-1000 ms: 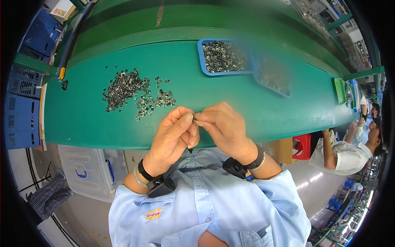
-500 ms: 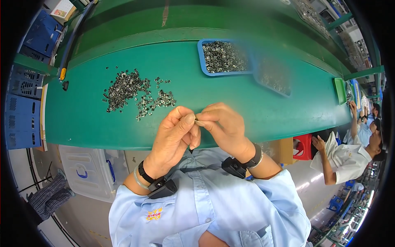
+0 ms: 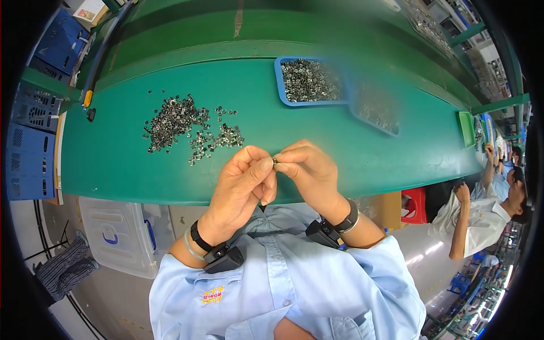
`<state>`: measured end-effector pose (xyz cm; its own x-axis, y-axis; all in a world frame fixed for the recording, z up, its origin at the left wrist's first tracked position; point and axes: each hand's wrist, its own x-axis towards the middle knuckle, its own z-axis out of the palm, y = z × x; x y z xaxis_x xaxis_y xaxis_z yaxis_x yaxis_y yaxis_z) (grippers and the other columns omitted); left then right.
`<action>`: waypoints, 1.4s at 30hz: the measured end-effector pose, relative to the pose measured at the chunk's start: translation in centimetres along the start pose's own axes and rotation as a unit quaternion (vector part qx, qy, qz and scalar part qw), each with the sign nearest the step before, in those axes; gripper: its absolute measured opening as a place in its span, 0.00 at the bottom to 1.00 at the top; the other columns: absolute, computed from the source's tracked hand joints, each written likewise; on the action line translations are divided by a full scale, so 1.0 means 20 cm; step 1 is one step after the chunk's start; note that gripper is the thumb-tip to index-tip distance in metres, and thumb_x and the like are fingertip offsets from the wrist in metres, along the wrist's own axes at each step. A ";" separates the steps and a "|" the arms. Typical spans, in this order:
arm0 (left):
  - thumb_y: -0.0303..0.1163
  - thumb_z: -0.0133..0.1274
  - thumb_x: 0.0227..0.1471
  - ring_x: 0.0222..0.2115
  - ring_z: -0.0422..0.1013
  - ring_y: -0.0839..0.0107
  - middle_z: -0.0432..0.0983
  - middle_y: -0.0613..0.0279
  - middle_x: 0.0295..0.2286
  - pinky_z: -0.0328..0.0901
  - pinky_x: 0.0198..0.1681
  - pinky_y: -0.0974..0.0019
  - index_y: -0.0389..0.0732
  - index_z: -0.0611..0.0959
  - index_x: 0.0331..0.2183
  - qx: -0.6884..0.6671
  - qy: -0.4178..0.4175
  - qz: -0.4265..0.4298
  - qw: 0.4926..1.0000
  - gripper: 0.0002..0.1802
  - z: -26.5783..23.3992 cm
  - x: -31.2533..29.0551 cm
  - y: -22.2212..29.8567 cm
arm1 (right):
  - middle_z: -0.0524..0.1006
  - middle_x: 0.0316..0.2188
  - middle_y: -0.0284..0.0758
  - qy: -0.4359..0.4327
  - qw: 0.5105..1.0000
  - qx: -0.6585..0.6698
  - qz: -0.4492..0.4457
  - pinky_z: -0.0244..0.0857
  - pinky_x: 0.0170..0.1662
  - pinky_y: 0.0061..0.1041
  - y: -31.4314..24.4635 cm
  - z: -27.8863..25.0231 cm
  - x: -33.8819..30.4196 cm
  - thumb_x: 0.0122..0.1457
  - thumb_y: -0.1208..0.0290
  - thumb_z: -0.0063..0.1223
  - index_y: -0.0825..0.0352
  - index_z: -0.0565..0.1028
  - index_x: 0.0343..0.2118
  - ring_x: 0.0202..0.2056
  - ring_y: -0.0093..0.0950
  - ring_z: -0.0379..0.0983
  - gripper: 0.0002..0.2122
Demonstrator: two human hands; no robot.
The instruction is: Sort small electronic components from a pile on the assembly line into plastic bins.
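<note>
At the table's near edge my two hands meet, fingertip to fingertip. A tiny dark metal piece (image 3: 275, 161) shows between them. The thumb and forefinger of my left hand (image 3: 247, 178) pinch it from one side, and the other fingers curl in. My right hand (image 3: 309, 170) pinches the same piece from the other side. Beyond my left hand lies a loose heap of small black and silver metal parts (image 3: 173, 120), with a smaller scatter of parts (image 3: 228, 136) closer to me. A blue tray (image 3: 277, 76) full of similar parts stands farther off.
Next to the blue tray is a second tray of parts (image 3: 377, 110), blurred by a smear. A green tray (image 3: 466, 128) sits at the table's right end. Blue crates (image 3: 31, 164) stand at the left, a lidded clear box (image 3: 116, 235) below. A co-worker (image 3: 476, 212) sits at right.
The small piece between my fingertips now shows more plainly, and my hands have barely shifted. The co-worker at right has drawn a hand up toward the body.
</note>
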<state>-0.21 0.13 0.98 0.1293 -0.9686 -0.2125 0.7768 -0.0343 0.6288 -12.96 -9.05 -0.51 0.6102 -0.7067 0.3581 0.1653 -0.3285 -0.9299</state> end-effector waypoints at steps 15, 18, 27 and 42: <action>0.35 0.48 0.57 0.15 0.64 0.76 0.67 0.65 0.16 0.58 0.17 0.74 0.40 0.72 0.29 -0.006 -0.011 -0.038 0.999 0.09 0.00 0.00 0.02 | 0.76 0.29 0.35 -0.034 0.999 0.004 -0.032 0.67 0.36 0.24 0.04 -0.03 -0.02 0.51 0.80 0.57 0.67 0.75 0.31 0.32 0.28 0.73 0.05; 0.34 0.48 0.57 0.15 0.63 0.77 0.67 0.65 0.15 0.58 0.17 0.74 0.40 0.71 0.29 0.003 -0.005 -0.040 0.999 0.09 0.00 0.00 0.02 | 0.76 0.29 0.36 -0.035 0.999 0.002 -0.036 0.67 0.36 0.24 0.04 -0.03 -0.02 0.51 0.80 0.57 0.67 0.75 0.31 0.32 0.28 0.73 0.05; 0.35 0.47 0.58 0.15 0.63 0.77 0.67 0.66 0.16 0.58 0.17 0.74 0.40 0.71 0.30 0.061 0.016 -0.018 0.998 0.09 0.02 -0.01 0.01 | 0.76 0.30 0.36 -0.032 0.999 -0.006 -0.028 0.68 0.36 0.24 0.03 -0.03 -0.02 0.51 0.80 0.57 0.67 0.75 0.30 0.33 0.27 0.73 0.04; 0.36 0.46 0.58 0.17 0.64 0.78 0.68 0.65 0.19 0.58 0.18 0.76 0.40 0.72 0.33 0.111 -0.015 0.002 0.994 0.09 0.02 0.02 0.01 | 0.76 0.29 0.34 -0.012 1.000 -0.005 0.003 0.67 0.35 0.23 0.01 -0.03 -0.01 0.51 0.80 0.56 0.67 0.75 0.29 0.32 0.25 0.72 0.03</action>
<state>-0.30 -0.33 1.37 0.1104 -0.9758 -0.1887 0.6201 -0.0807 0.7804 -13.57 -9.26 -0.66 0.6288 -0.6938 0.3512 0.1539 -0.3317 -0.9307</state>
